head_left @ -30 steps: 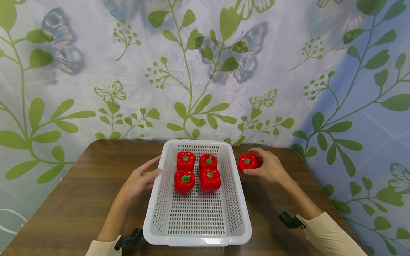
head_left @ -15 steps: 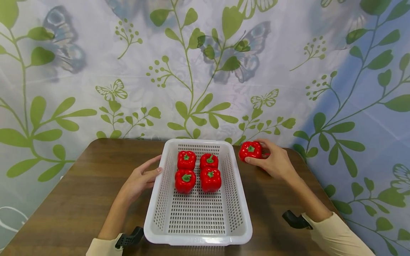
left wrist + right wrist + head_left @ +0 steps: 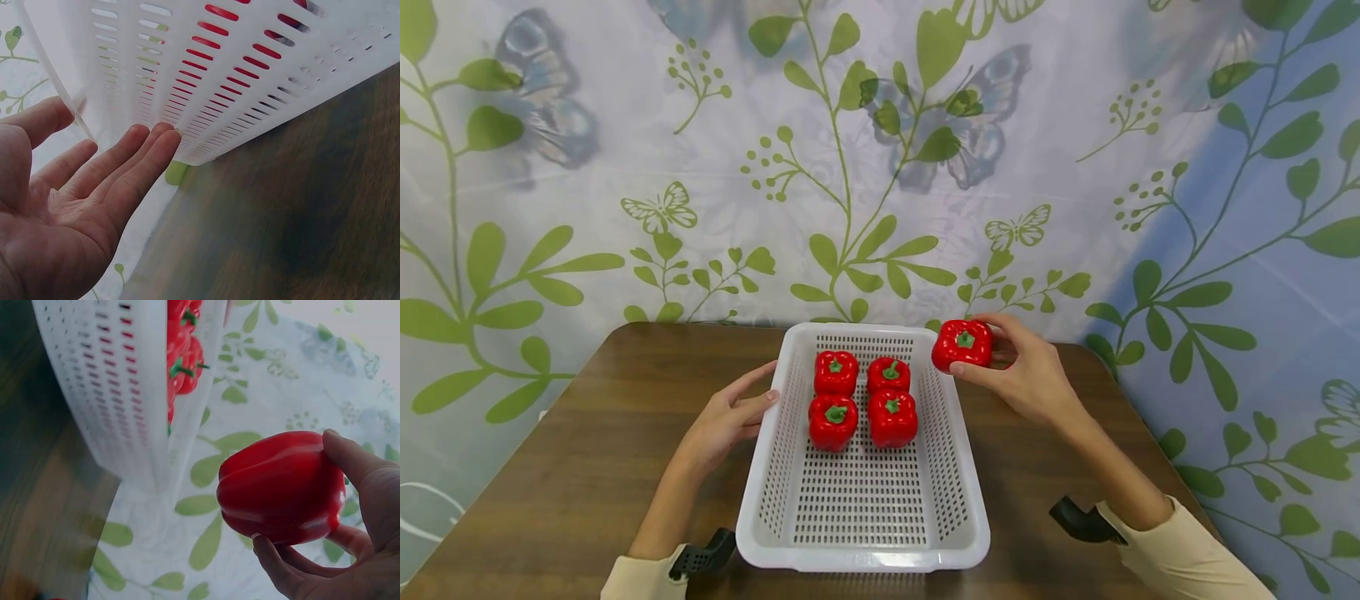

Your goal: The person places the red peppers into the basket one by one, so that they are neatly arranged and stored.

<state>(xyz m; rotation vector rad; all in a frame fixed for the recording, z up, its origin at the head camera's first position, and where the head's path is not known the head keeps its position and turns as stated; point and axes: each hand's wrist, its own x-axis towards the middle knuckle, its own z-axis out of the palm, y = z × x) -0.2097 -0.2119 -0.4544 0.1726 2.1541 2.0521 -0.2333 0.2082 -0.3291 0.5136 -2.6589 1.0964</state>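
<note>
My right hand (image 3: 1030,371) grips a red bell pepper (image 3: 962,346) with a green stem, thumb on one side and fingers on the other. In the head view the pepper overlaps the far right rim of a white perforated basket (image 3: 861,560); the right wrist view shows the pepper (image 3: 281,487) held off the table. Several more red peppers (image 3: 892,418) sit grouped in the basket's far half. My left hand (image 3: 722,425) rests against the basket's left side, thumb at the rim. In the left wrist view its fingers (image 3: 134,165) extend along the outer wall.
The basket stands on a dark brown wooden table (image 3: 587,450). Right behind the table hangs a pale cloth (image 3: 715,167) printed with green leaves and butterflies. In the right wrist view, a bit of red (image 3: 59,599) shows at the bottom edge.
My right hand has lifted the pepper from the table right of the basket and carried it up and leftward to the basket's rim. The left hand has stayed in place.
</note>
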